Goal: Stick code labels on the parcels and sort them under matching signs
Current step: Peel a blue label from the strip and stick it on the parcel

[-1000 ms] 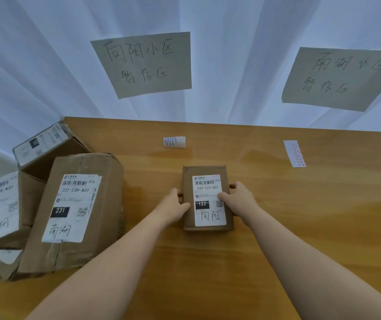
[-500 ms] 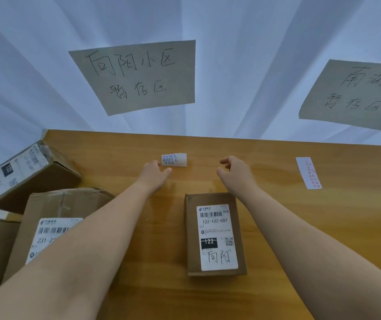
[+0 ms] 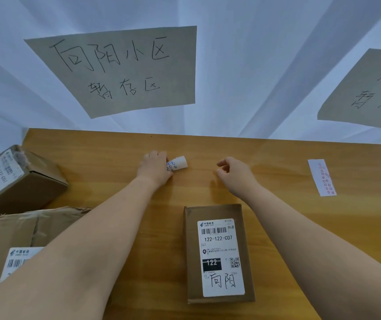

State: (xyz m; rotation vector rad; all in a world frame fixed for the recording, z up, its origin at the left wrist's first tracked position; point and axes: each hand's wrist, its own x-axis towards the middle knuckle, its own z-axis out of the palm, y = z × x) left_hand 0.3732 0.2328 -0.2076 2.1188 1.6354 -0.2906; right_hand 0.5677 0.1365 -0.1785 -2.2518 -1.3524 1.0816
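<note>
Your left hand (image 3: pixel 154 167) has its fingers curled over the near end of the curled strip of blue code labels (image 3: pixel 177 163), pinching it against the table (image 3: pixel 300 227); whether it has lifted clear of the wood you cannot tell from here. Your right hand (image 3: pixel 233 173) hovers just beside it, thumb and forefinger bent toward each other with nothing between them, ready to peel. Judged from this, you are at the labelling step: picking a blue sticker for the small parcel (image 3: pixel 218 252) that lies flat between your forearms, its shipping label marked 122 and hand-written with the same two characters that open the left sign (image 3: pixel 124 68). The next move calls for a steady hold on the strip while the free fingers catch one sticker's edge. Well off to the right lies a flat strip of red labels (image 3: pixel 322 177), under the partly visible right sign (image 3: pixel 367 91). More parcels (image 3: pixel 16 181) crowd the table's left edge.
</note>
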